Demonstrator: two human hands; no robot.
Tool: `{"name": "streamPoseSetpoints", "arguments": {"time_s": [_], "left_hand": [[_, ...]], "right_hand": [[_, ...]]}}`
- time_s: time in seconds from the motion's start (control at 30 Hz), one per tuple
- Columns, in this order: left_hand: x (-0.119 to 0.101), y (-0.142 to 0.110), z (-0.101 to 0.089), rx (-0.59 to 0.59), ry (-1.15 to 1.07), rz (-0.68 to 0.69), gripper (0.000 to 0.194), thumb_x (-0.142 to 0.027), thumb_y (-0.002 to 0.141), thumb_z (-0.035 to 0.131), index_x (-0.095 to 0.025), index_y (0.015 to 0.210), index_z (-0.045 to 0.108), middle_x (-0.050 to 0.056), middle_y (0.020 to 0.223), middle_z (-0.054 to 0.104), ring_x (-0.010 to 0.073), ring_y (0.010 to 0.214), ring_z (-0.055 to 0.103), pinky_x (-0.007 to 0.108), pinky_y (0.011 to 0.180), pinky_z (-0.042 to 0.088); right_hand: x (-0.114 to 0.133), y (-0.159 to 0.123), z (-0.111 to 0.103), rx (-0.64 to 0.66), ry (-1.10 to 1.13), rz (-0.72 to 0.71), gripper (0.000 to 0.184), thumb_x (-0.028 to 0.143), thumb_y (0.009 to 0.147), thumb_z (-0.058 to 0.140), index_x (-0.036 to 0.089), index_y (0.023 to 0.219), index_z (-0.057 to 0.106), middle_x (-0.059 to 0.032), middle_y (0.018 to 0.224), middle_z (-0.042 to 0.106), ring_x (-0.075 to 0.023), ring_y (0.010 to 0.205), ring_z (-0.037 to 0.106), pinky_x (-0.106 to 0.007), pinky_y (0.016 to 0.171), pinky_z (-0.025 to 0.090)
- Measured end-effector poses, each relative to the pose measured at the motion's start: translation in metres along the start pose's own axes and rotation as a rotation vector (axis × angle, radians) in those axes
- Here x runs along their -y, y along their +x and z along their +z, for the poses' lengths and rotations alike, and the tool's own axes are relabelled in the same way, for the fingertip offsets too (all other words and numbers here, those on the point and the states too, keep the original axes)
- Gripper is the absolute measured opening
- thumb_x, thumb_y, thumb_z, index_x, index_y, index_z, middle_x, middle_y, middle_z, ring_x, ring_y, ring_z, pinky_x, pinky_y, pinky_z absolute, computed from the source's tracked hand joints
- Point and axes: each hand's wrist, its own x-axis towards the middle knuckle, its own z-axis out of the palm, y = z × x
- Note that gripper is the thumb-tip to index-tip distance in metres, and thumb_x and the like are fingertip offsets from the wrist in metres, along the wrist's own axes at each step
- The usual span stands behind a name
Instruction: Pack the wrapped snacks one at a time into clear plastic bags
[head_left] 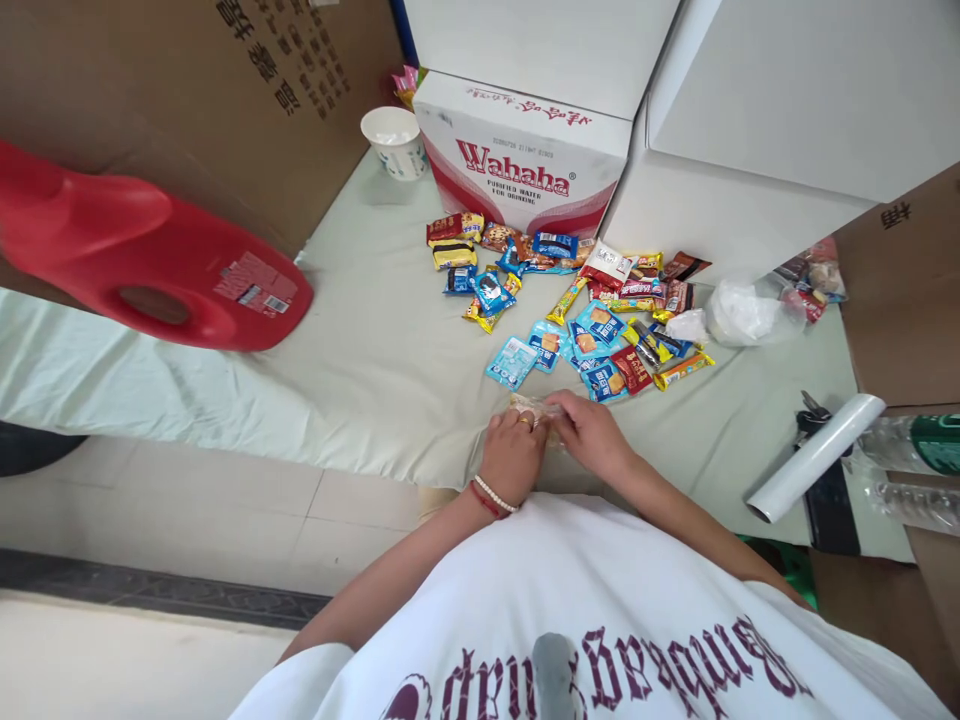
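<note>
Close to my body at the table's front edge, my left hand (514,452) has its fingers curled over a crinkled, pale see-through plastic packet (536,408). My right hand (590,430) pinches the packet's other side between thumb and fingers. What the packet contains is partly covered by my hands. Just beyond them lie light-blue snack packets (512,362) and a dark red packet (632,369). Farther back is a loose pile of small wrapped snacks, with a blue-and-white packet (493,294) and a yellow stick-shaped packet (684,368) among them.
A Wahaha water carton (525,165) and a paper cup (394,145) stand at the back. On the left is a big red jug (172,265). To the right are a clear plastic bag (754,308), a white roll (816,458) and plastic bottles (919,503).
</note>
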Motion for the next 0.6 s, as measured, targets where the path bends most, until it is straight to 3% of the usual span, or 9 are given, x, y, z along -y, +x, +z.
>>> {"name": "streamPoseSetpoints", "arguments": {"time_s": [0.1,0.17,0.27,0.37,0.5,0.6], "left_hand": [[0.021,-0.008,-0.002,-0.031,-0.309,-0.055,0.031,-0.02,0.093,0.051,-0.019,0.116,0.071,0.01,0.096,0.073,0.0247,0.092,0.066,0.039,0.083,0.049],[0.037,-0.014,-0.003,-0.152,-0.501,-0.213,0.04,-0.023,0.094,0.047,-0.018,0.13,0.064,0.006,0.093,0.073,0.0203,0.082,0.066,0.034,0.08,0.052],[0.053,-0.015,0.0,-0.264,-0.5,-0.403,0.036,-0.033,0.096,0.045,-0.017,0.122,0.066,0.008,0.092,0.071,0.0225,0.084,0.065,0.037,0.082,0.052],[0.049,-0.007,0.003,-0.214,-0.45,-0.349,0.026,-0.039,0.093,0.054,-0.017,0.095,0.068,0.01,0.089,0.067,0.0246,0.087,0.063,0.039,0.082,0.052],[0.021,-0.001,-0.006,-0.275,-0.642,-0.257,0.027,-0.039,0.096,0.051,-0.017,0.095,0.067,0.008,0.09,0.065,0.0197,0.08,0.063,0.034,0.076,0.052],[-0.005,0.002,-0.019,-0.189,-0.801,0.04,0.03,-0.041,0.097,0.052,-0.018,0.111,0.068,0.009,0.101,0.069,0.019,0.086,0.066,0.034,0.08,0.054]], "right_hand": [[0.0,0.021,0.019,0.052,-0.041,-0.052,0.023,0.016,0.1,0.044,0.018,0.108,0.065,-0.0103,0.103,0.069,-0.0224,0.098,0.064,-0.032,0.088,0.049],[-0.005,0.026,0.027,0.057,-0.041,-0.057,0.024,0.014,0.099,0.044,0.016,0.11,0.065,-0.0116,0.102,0.066,-0.0229,0.098,0.063,-0.033,0.088,0.049],[-0.01,0.021,0.028,0.036,0.045,-0.096,0.026,0.016,0.1,0.043,0.015,0.117,0.063,-0.0123,0.104,0.063,-0.0234,0.1,0.061,-0.036,0.092,0.051],[-0.007,0.007,0.022,0.064,0.13,-0.144,0.035,0.033,0.101,0.053,0.016,0.132,0.056,-0.0138,0.113,0.058,-0.0252,0.105,0.059,-0.042,0.096,0.052],[-0.001,-0.02,0.018,0.037,0.16,-0.136,0.078,0.046,0.087,0.075,0.019,0.151,0.039,-0.0176,0.13,0.049,-0.0304,0.115,0.056,-0.049,0.099,0.053],[-0.002,-0.041,0.018,-0.158,0.182,-0.041,0.058,0.043,0.093,0.065,0.02,0.144,0.046,-0.0173,0.127,0.054,-0.032,0.117,0.057,-0.051,0.099,0.052]]}}
